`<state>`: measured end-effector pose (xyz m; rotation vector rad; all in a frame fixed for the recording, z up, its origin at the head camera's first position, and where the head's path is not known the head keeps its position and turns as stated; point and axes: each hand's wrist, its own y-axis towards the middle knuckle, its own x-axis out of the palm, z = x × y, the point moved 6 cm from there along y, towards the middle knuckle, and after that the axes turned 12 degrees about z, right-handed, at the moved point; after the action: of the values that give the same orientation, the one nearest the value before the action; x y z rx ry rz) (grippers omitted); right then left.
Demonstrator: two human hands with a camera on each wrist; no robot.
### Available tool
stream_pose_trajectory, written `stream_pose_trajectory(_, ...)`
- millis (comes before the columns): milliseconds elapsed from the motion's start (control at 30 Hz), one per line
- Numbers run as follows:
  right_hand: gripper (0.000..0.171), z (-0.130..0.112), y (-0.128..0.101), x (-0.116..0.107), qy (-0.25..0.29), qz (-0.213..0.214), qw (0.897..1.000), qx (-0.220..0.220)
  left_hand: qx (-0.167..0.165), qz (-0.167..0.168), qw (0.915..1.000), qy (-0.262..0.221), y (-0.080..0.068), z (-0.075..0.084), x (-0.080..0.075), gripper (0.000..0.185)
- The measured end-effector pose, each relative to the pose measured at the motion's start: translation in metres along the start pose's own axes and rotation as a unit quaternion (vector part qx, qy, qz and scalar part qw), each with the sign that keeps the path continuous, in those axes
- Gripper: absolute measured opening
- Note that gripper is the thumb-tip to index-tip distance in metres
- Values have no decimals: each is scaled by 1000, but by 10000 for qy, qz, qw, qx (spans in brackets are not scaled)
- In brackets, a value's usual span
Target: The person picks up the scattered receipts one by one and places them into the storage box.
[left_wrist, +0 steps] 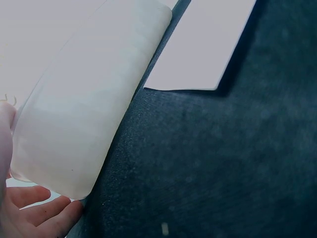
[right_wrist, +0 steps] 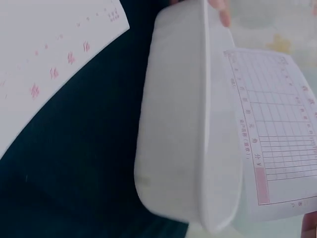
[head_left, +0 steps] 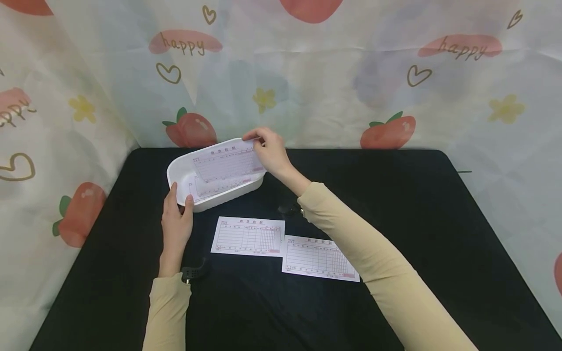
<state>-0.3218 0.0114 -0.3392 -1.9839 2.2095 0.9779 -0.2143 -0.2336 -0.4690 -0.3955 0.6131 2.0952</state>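
Note:
A white oval tub (head_left: pixel 181 171) sits at the back left of a black table (head_left: pixel 439 219). My left hand (head_left: pixel 176 220) grips its near left rim, thumb over the edge; the left wrist view shows the tub's outer wall (left_wrist: pixel 74 114) against my fingers (left_wrist: pixel 39 215). My right hand (head_left: pixel 268 148) pinches the far right corner of a pink printed receipt slip (head_left: pixel 228 163) held over the tub. The same slip (right_wrist: pixel 277 129) hangs above the tub wall (right_wrist: pixel 173 124) in the right wrist view. Another slip lies inside the tub.
Two more receipt slips lie flat on the table: one (head_left: pixel 248 236) in front of the tub, one (head_left: pixel 318 257) to its right, partly under my right sleeve. A strawberry-print curtain (head_left: pixel 351 73) surrounds the table on three sides.

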Motion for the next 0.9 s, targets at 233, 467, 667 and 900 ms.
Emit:
stream_pose_trajectory(233, 31, 7, 0, 32, -12, -233, 9996, 128, -50, 5, 10000, -34, 1, 0, 1, 61)
stream_pose_trajectory(467, 31, 25, 3, 56, -308, -480, 9977, 358, -37, 12, 10000, -6, 0, -1, 1, 61)
stream_pose_trajectory(667, 32, 39, 0, 64, -569, -631, 9956, 400, -14, 22, 10000, 50, 0, -1, 1, 61)
stream_pose_trajectory(900, 31, 44, -3, 59, -833, -752, 9932, 323, 3, 32, 10000, 74, 0, 0, 1, 61)
